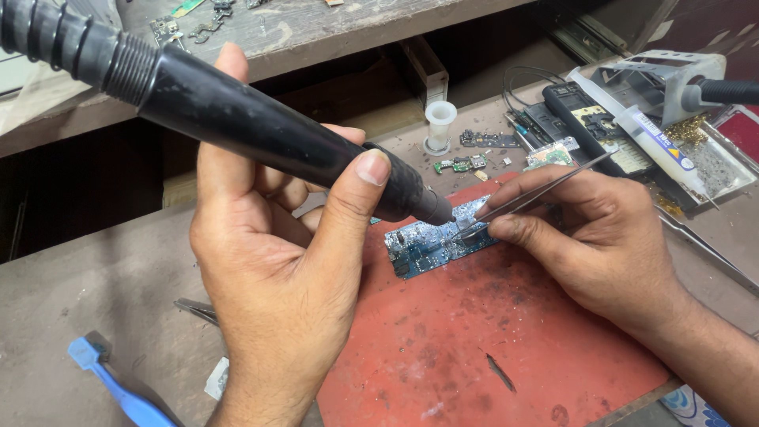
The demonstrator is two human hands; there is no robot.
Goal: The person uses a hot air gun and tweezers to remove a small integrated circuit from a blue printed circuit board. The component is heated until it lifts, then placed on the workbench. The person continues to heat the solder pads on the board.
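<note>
Your left hand [273, 261] is gripping the black hot-air wand [237, 119], its long axis slanting down-right, nozzle aiming at the blue circuit board [431, 241] just past your thumb. Your right hand [601, 229] is pinching tweezers [538, 194], whose tips are blurring into the board. The wand's hose is running out of frame.

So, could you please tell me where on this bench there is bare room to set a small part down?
The red mat is bare in front of the blue circuit board, between the left hand and right hand. The grey bench left of the left hand, above the blue brush, is also free. The far right is crowded around the tray and syringe.
</note>
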